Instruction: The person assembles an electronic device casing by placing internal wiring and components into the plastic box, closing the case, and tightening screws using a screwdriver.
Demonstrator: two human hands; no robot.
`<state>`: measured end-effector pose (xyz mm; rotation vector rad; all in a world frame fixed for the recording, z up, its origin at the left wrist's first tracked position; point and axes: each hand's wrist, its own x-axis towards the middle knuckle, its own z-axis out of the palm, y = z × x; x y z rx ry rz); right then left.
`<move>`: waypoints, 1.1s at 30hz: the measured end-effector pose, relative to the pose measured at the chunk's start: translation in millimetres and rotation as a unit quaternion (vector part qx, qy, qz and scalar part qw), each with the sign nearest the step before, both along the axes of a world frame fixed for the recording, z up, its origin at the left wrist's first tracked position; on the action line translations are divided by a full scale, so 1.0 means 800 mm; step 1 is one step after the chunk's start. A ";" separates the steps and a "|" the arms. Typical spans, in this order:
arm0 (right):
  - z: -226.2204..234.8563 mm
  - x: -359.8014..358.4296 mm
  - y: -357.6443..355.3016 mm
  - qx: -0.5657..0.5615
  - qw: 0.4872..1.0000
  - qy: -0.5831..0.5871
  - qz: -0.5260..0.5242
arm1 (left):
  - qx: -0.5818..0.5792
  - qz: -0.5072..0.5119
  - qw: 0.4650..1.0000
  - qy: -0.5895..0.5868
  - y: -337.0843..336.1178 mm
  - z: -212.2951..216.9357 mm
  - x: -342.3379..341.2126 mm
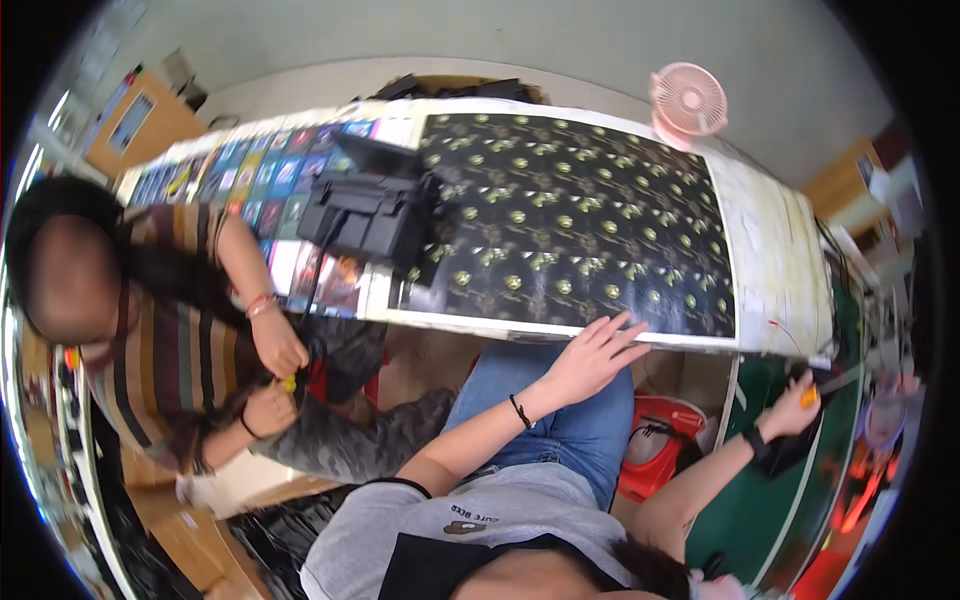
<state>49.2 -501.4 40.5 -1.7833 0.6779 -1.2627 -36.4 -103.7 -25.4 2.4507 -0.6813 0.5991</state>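
Room: a pale floor and plain wall beyond a long tabletop (770, 250) that runs from the left edge of the view to the right.
Co-worker: a person in a striped top (170, 360) sits at the table's left near edge, both hands closed on a small yellow piece (289, 383); they are separate from the wearer's hands.
Colourful sheets: a band of printed sheets (250, 175) covers the table's left end.
Black device: a boxy black machine (365, 215) stands between those sheets and the dark sheet.
Dark sheet: a black sheet with gold motifs (570, 210) covers the table's middle, reaching its near edge.
Left hand: the left hand (590, 355) lies open, fingers spread, fingertips on the sheet's near edge.
Right hand: the right hand (795, 405) is closed around a small orange tool (809, 396), off the table's right near corner, above a green surface (760, 500).
Pink fan: a small fan (688, 100) stands at the far right corner.
Risk: only the fingertips pin the sheet, so I judge it could slide or buckle; if that tool has a blade, a slip toward the spread fingers could nick them.
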 end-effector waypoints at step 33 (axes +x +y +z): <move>0.155 -0.147 -0.040 0.130 0.882 -0.445 0.079 | 0.126 0.049 0.991 -0.004 -0.015 0.000 0.003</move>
